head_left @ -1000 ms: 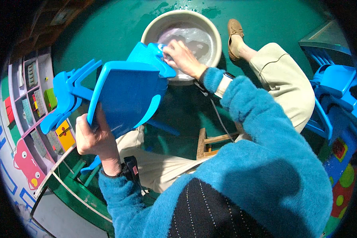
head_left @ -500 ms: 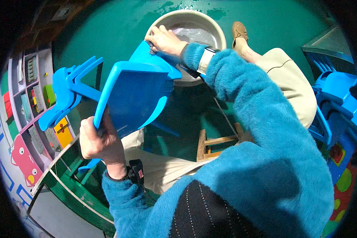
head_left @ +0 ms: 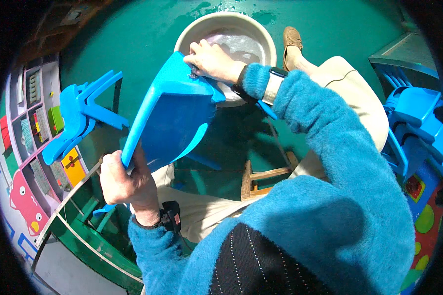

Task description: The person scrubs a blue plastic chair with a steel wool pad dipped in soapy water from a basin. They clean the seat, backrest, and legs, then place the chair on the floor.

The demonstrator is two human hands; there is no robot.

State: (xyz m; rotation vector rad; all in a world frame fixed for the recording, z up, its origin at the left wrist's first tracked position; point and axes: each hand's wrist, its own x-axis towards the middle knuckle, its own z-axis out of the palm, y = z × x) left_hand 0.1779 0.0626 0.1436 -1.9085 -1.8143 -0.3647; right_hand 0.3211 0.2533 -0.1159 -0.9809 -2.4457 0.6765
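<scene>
One blue chair [head_left: 170, 120] is held tilted beside the pale basin [head_left: 272, 56], seemingly for easy reach, the left hand [head_left: 125, 182] clamped on its edge, likely for steadiness, and, well apart, the right hand [head_left: 212, 61] gripping a small dark wad [head_left: 193, 75] against it.

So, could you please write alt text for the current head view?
A person's left hand grips the edge of a tilted blue chair while the right hand holds a small greyish thing against it. A pale round basin stands beyond on the green floor.
</scene>
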